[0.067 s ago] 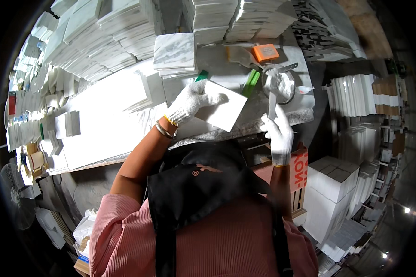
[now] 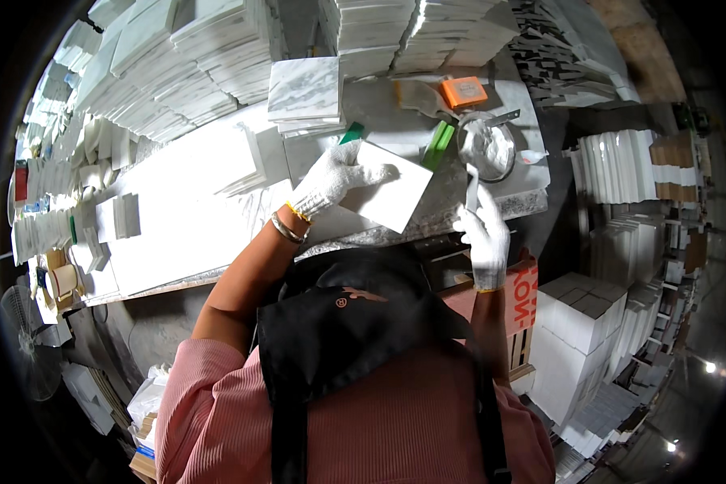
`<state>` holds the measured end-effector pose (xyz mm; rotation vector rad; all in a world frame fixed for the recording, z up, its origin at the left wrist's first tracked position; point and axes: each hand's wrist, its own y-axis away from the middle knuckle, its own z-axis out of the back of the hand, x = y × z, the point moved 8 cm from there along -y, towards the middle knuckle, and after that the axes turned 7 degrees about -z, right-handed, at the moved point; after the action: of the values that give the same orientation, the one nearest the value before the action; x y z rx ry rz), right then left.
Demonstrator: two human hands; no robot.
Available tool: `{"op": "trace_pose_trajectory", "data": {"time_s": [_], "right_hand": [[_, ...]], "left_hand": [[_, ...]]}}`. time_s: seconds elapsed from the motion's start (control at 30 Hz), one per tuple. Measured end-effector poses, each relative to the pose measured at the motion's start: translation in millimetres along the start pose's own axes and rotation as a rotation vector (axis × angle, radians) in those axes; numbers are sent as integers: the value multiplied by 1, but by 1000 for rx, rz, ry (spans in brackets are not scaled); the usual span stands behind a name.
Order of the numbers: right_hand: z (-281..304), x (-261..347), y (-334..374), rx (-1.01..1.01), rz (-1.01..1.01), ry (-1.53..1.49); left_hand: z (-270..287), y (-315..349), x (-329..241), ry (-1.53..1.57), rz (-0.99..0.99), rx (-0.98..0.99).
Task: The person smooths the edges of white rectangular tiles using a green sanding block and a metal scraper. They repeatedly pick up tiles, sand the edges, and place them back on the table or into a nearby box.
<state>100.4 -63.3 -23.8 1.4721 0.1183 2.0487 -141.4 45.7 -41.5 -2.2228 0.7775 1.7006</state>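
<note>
My left hand [image 2: 337,179], in a white knit glove, grips a square white tile [image 2: 391,187] by its left side, thumb lying across the face. In my right hand [image 2: 487,238], gloved alike, a flat putty knife [image 2: 471,187] points away from me, its tip carrying a little white paste. Just beyond that tip stands a round bowl [image 2: 487,147] of white paste, with a second metal blade [image 2: 504,118] resting on its rim. Between tile and bowl lies a bright green block [image 2: 438,146]. A darker green piece [image 2: 352,133] shows behind my left hand.
A short stack of grey-veined marble tiles [image 2: 304,90] stands behind my left hand. Tall tile stacks [image 2: 218,48] line the bench's far side. An orange box [image 2: 463,93] sits beyond the bowl. White cartons [image 2: 577,339] are piled at my right, and a fan [image 2: 29,343] stands far left.
The putty knife has drawn back from the bowl toward me and slightly left, its tip now outside the rim. The tile has barely shifted in my left hand.
</note>
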Motion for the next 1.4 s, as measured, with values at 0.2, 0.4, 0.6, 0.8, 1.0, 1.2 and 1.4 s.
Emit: {"op": "trace_pose_trajectory", "data": {"time_s": [0.2,0.4,0.6,0.8,1.0,1.2,1.4], "right_hand": [[-35,10,5,126,17,-90],[-49,37,28,198,109,-45],[14,29,25,-2,123,-253],[10,8,9,45,37,-196],[2,9,5,74,-1,-210],[0,10,9,77,7,-262],[-8,25,25,77,49,-268]], "left_hand": [[-18,10,-5,202,142,-16],[-17,11,-1,91,122,-56],[-4,14,5,134,71,-98],[-7,14,14,232,99,-144],[-1,-4,21,-260,157,-87],[-14,-13,-8,-1095,-88,-159],[-69,-10,-28,-772,-342,91]]}}
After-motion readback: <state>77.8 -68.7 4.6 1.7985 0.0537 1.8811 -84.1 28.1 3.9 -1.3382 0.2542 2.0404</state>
